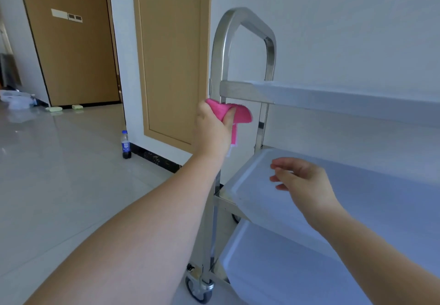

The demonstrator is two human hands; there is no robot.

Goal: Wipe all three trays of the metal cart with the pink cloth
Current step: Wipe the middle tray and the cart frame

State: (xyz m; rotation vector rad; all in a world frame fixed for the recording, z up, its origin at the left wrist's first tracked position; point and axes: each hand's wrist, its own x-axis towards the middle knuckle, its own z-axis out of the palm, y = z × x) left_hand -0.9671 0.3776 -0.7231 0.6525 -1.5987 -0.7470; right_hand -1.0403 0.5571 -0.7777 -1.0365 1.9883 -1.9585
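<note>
The metal cart stands at the right with its looped handle (238, 19) rising on the left end. Its top tray (333, 100), middle tray (381, 197) and bottom tray (273, 271) are stacked one under another. My left hand (212, 128) grips the pink cloth (240, 114) bunched against the cart's near upright post, just under the top tray's corner. My right hand (302, 181) hovers over the left part of the middle tray with fingers relaxed and holding nothing.
A cola bottle (125, 144) stands on the glossy floor by the wall. Two wooden doors (171, 54) are behind the cart's left end. Yellow sponges (54, 108) and plastic bags (16, 100) lie far left. A caster wheel (198, 289) is at the cart's near corner.
</note>
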